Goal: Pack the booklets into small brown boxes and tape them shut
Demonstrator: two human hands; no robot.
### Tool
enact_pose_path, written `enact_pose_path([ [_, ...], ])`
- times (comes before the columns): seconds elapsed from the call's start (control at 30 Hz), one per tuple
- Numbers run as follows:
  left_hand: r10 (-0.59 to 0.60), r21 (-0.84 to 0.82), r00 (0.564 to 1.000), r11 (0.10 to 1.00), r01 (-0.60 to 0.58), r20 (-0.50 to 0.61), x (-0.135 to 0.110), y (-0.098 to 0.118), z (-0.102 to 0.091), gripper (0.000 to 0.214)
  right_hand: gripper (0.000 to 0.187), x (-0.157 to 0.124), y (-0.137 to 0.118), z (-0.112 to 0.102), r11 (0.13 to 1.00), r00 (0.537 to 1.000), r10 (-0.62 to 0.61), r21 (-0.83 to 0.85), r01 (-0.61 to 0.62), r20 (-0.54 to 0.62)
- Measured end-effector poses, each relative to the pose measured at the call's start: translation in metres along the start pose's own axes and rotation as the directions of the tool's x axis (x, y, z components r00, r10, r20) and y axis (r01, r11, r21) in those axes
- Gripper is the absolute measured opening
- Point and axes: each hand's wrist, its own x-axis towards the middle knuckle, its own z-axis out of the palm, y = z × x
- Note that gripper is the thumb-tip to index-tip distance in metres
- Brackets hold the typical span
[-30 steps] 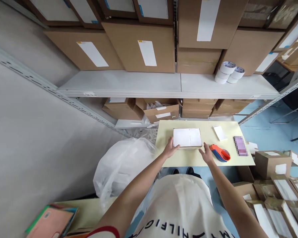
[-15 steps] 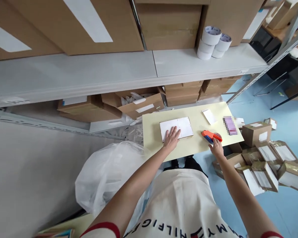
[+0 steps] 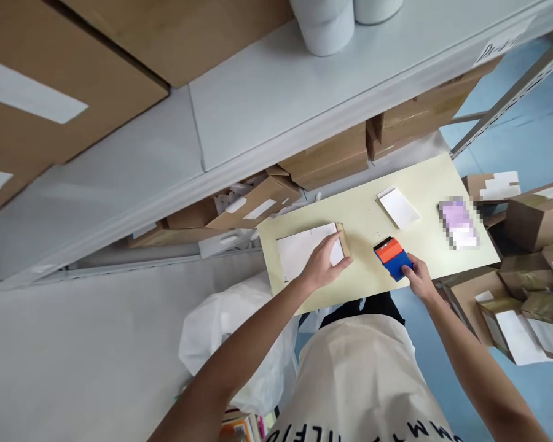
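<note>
On the pale yellow table [image 3: 359, 212] lies a small cardboard box [image 3: 299, 248] with a white label over its top. My left hand [image 3: 322, 267] grips its right end, the thumb at the near corner and the fingers over the far side. An orange and blue tape dispenser [image 3: 391, 259] is in my right hand [image 3: 420, 277], tilted just above the table to the right of the box. Its toothed cutting end points toward the box. Behind the dispenser rests a stack of white labels [image 3: 399, 207].
A blurred purple item [image 3: 458, 222] lies at the table's right end. Several taped boxes [image 3: 539, 221] are piled on the floor at right. A grey shelf [image 3: 267, 123] with cartons and white tape rolls [image 3: 325, 27] runs above. A white plastic bag [image 3: 239, 337] stands at left.
My left hand has gone from lying flat on the box to gripping its right end. My right hand has lifted and turned the tape dispenser. The view has shifted and tilted.
</note>
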Motion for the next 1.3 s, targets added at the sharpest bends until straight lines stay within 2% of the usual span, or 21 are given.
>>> enact_pose_path([
  [0.07, -0.11, -0.224, 0.974, 0.962, 0.154, 0.196, 0.034, 0.029, 0.006, 0.062, 0.043, 0.002, -0.002, 0.002, 0.991, 0.998, 0.025, 0.13, -0.032, 0.054],
  [0.1, -0.139, -0.27, 0.955, 0.939, 0.211, 0.262, 0.05, 0.039, 0.01, 0.056, 0.044, 0.004, -0.002, 0.004, 0.984, 0.996, 0.038, 0.169, -0.051, 0.077],
  [0.17, -0.183, -0.259, 0.924, 0.925, 0.278, 0.336, 0.075, 0.051, 0.017, 0.037, 0.047, 0.01, -0.003, 0.005, 0.972, 0.991, 0.067, 0.216, -0.092, 0.12],
  [0.23, -0.236, -0.143, 0.906, 0.943, 0.301, 0.35, 0.092, 0.053, 0.021, 0.023, 0.051, 0.018, -0.004, 0.006, 0.958, 0.983, 0.104, 0.251, -0.14, 0.152],
  [0.3, -0.296, 0.023, 0.889, 0.951, 0.308, 0.349, 0.106, 0.049, 0.022, 0.023, 0.055, 0.024, -0.006, 0.009, 0.932, 0.971, 0.177, 0.289, -0.218, 0.161],
  [0.4, -0.388, 0.293, 0.837, 0.912, 0.288, 0.387, 0.124, 0.041, 0.02, 0.023, 0.06, 0.025, -0.005, 0.017, 0.839, 0.911, 0.363, 0.357, -0.412, 0.199],
  [0.5, -0.475, 0.558, 0.782, 0.805, 0.202, 0.403, 0.14, 0.033, 0.018, 0.02, 0.063, 0.01, 0.007, 0.029, 0.712, 0.817, 0.506, 0.401, -0.576, 0.277],
  [0.63, -0.524, 0.787, 0.733, 0.617, -0.024, 0.434, 0.148, 0.025, 0.023, 0.02, 0.063, -0.019, 0.032, 0.052, 0.603, 0.715, 0.619, 0.386, -0.698, 0.325],
  [0.73, -0.559, 0.866, 0.69, 0.455, -0.209, 0.46, 0.142, 0.022, 0.036, 0.021, 0.063, -0.029, 0.043, 0.075, 0.561, 0.676, 0.641, 0.38, -0.736, 0.363],
  [0.83, -0.545, 0.849, 0.652, 0.365, -0.382, 0.527, 0.132, 0.017, 0.051, 0.026, 0.063, -0.03, 0.045, 0.097, 0.541, 0.669, 0.634, 0.395, -0.742, 0.389],
  [0.9, -0.531, 0.818, 0.623, 0.362, -0.446, 0.575, 0.126, 0.013, 0.057, 0.03, 0.062, -0.03, 0.046, 0.108, 0.533, 0.663, 0.636, 0.396, -0.748, 0.396],
  [0.93, -0.513, 0.813, 0.63, 0.372, -0.449, 0.582, 0.125, 0.01, 0.058, 0.031, 0.062, -0.03, 0.046, 0.112, 0.527, 0.657, 0.639, 0.395, -0.753, 0.4],
  [0.97, -0.485, 0.815, 0.656, 0.385, -0.434, 0.578, 0.124, 0.008, 0.057, 0.033, 0.062, -0.031, 0.046, 0.116, 0.522, 0.652, 0.642, 0.393, -0.757, 0.405],
  [1.07, -0.357, 0.823, 0.77, 0.437, -0.364, 0.53, 0.124, 0.003, 0.044, 0.046, 0.063, -0.034, 0.045, 0.123, 0.518, 0.655, 0.626, 0.401, -0.755, 0.423],
  [1.1, -0.317, 0.801, 0.777, 0.472, -0.369, 0.544, 0.124, 0.002, 0.037, 0.053, 0.063, -0.035, 0.045, 0.124, 0.52, 0.659, 0.618, 0.406, -0.752, 0.429],
  [1.13, -0.287, 0.753, 0.75, 0.524, -0.398, 0.596, 0.121, 0.0, 0.029, 0.059, 0.063, -0.036, 0.045, 0.124, 0.519, 0.659, 0.616, 0.407, -0.752, 0.432],
  [1.17, -0.26, 0.681, 0.693, 0.586, -0.44, 0.672, 0.118, -0.003, 0.022, 0.064, 0.064, -0.036, 0.045, 0.124, 0.514, 0.655, 0.618, 0.406, -0.755, 0.435],
  [1.23, -0.22, 0.523, 0.549, 0.699, -0.488, 0.807, 0.107, -0.012, 0.008, 0.067, 0.064, -0.035, 0.045, 0.121, 0.498, 0.628, 0.636, 0.383, -0.778, 0.449],
  [1.27, -0.216, 0.471, 0.493, 0.738, -0.483, 0.843, 0.102, -0.018, 0.003, 0.066, 0.064, -0.034, 0.045, 0.119, 0.49, 0.608, 0.647, 0.361, -0.794, 0.459],
  [1.3, -0.223, 0.45, 0.465, 0.763, -0.463, 0.857, 0.098, -0.026, -0.003, 0.064, 0.064, -0.031, 0.045, 0.116, 0.487, 0.594, 0.654, 0.339, -0.805, 0.469],
])
